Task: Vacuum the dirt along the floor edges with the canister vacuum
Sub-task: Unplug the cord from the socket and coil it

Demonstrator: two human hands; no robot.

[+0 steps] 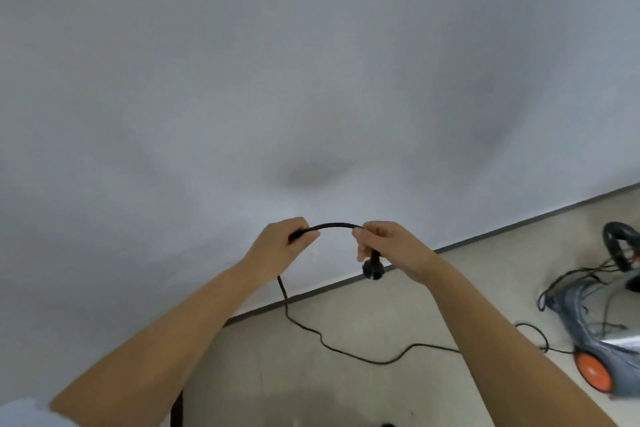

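A black power cord (334, 225) arcs between my two hands in front of the wall. My left hand (285, 243) is closed around the cord. My right hand (384, 248) pinches it just above the round black plug (373, 270), which hangs down. From my left hand the cord drops to the floor and snakes right toward the grey canister vacuum (602, 329) with an orange wheel (594, 373) at the right edge. The vacuum's black hose (618, 244) curls above it.
A plain grey-white wall (311, 80) fills most of the view. A dark baseboard (450, 248) runs diagonally where the wall meets the beige tiled floor (363, 329). Loose cord loops (568, 288) lie beside the vacuum. A dark upright edge (176, 409) shows at the bottom.
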